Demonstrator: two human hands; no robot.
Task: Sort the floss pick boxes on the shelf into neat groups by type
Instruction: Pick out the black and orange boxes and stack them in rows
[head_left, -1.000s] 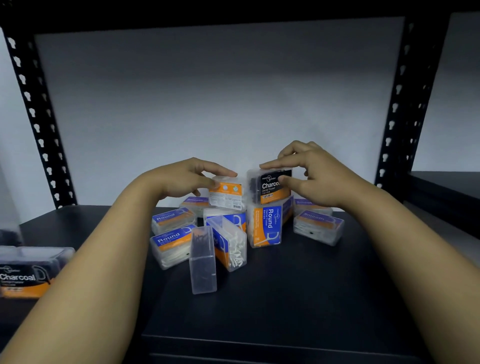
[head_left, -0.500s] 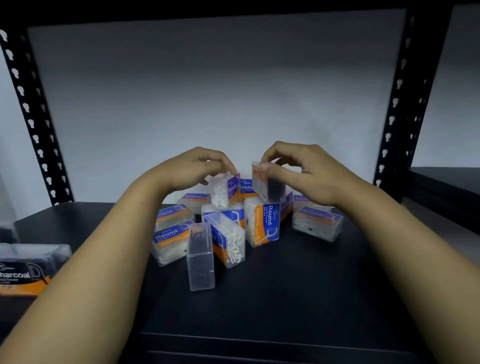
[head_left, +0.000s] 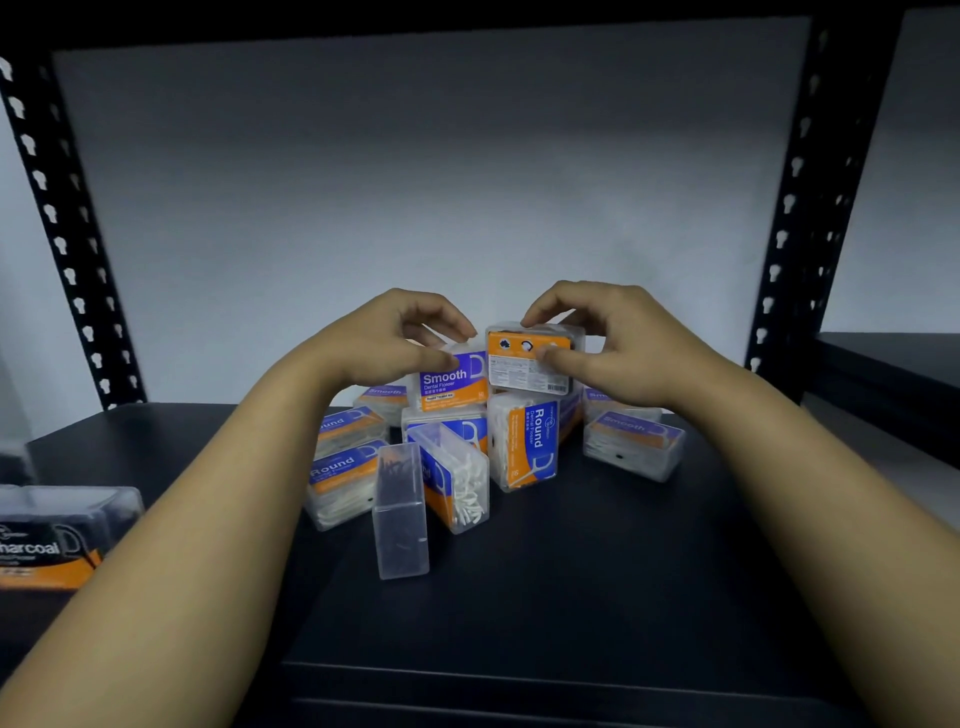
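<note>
I see my left hand (head_left: 387, 338) pinching the Smooth floss box (head_left: 453, 382) at frame centre; my right hand (head_left: 613, 340) grips an orange-backed box (head_left: 530, 364) (label side hidden), fingers curled.

black shelf (head_left: 597, 597) | floss pick boxes (head_left: 447, 467) heaped mid-back | Charcoal box (head_left: 52, 540) far left

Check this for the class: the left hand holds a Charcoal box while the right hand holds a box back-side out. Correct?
Not quite. In the head view the left hand holds a Smooth box, not Charcoal. The right hand does hold a box back-side out.
</note>
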